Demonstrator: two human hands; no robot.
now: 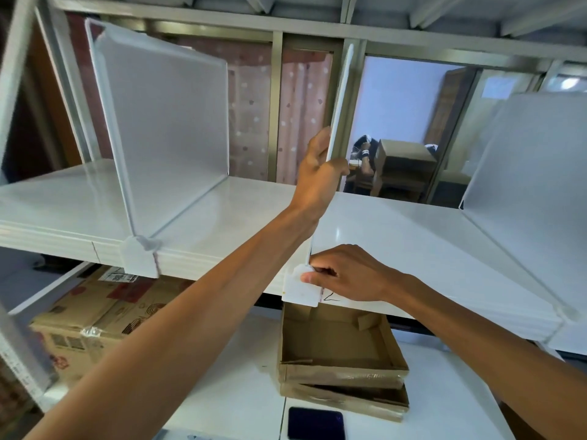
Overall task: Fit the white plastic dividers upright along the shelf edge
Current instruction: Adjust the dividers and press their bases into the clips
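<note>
The middle divider (340, 100) stands edge-on on the shelf (397, 236), between two fitted ones left and right. The left hand (316, 173) closes around its upright edge to steady it, while the right hand (346, 274) pinches its clip (300, 289) onto the near shelf edge, likely seating it.

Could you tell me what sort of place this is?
Probably a shop or stockroom being set up: bare white shelf fitted with dividers, printed carton and cardboard trays stored below.
</note>
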